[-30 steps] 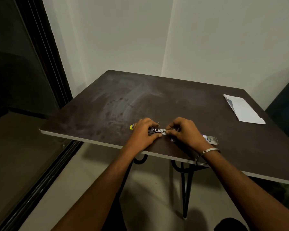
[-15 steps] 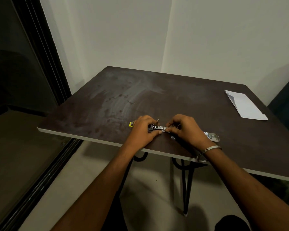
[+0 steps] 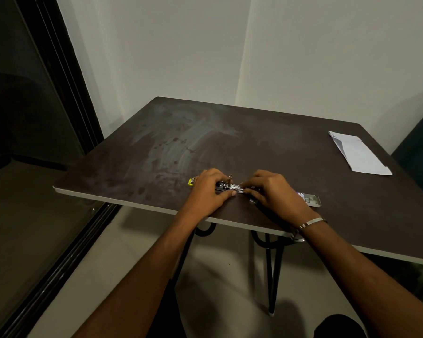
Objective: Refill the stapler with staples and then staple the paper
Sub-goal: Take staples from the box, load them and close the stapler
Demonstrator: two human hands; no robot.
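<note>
A small stapler [image 3: 230, 187] lies opened out flat near the front edge of the dark table [image 3: 156, 154], its yellow end [image 3: 191, 182] poking out to the left. My left hand [image 3: 209, 190] grips its left part, thumb along the near side. My right hand [image 3: 270, 191] pinches the metal channel at its right end with curled fingers. Whether staples are under the fingertips is too small to tell. A staple box [image 3: 309, 198] lies just right of my right hand. The folded white paper [image 3: 359, 156] rests at the far right.
The table's front edge [image 3: 132, 206] runs just below my hands, with black hairpin legs [image 3: 274, 276] beneath. A dark sliding door frame [image 3: 66, 93] stands at the left, white walls behind, and a dark seat [image 3: 420, 152] at the far right.
Both hands stay on the stapler, with only small finger shifts. The view has tilted a little, so the table sits slightly higher in the frame.
</note>
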